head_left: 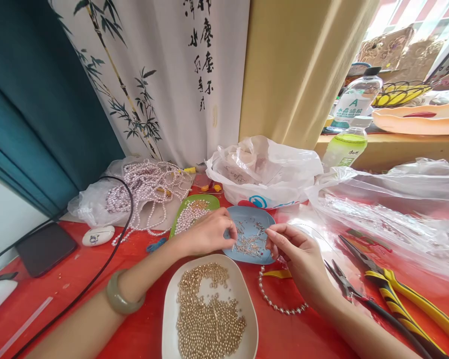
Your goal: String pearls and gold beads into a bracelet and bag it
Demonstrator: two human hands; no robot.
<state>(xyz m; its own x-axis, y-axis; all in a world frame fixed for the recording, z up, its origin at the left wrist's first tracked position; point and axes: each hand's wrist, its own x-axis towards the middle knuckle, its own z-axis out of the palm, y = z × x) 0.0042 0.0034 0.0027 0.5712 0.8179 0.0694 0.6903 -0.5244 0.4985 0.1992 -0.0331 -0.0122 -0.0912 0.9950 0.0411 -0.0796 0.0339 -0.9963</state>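
- Nearest the camera, at the desk's (pixel 60 294) front edge: white dish (pixel 247 319) heaped with small gold beads (pixel 205 319), bare patch in the middle, lower rim cut off by the frame.
- Just behind it, blue dish (pixel 252 219) holding a scatter of thin metal pins (pixel 249 242); exact count impossible to make out.
- Left hand (pixel 209 232) curled over the blue dish's left rim, fingertips pinched together at the pins; whether a pin sits between them, cannot tell. Jade-green bangle (pixel 123 296) on that wrist.
- Right hand (pixel 297 252) at the dish's right rim, thumb and forefinger nipped close, other fingers folded; anything held too fine to see.
- Short strand of pearls (pixel 275 301) curving on the red surface beside the right wrist, partly tucked under the hand.
- Green dish (pixel 209 201) behind the left hand, filled with pale pearls topped by a few gold ones, half hidden by the hand.
- Toward the back left: clear bag (pixel 86 204) spilling strung pearls (pixel 145 184).
- Back centre: white plastic bag (pixel 269 172), contents indistinct.
- Right side: crumpled clear plastic sheeting (pixel 389 209); yellow-handled pliers (pixel 407 294) and a slimmer black pair (pixel 344 281), handles cut off at the frame's corner.
- Left edge: dark phone (pixel 45 247) with black cable (pixel 97 271).
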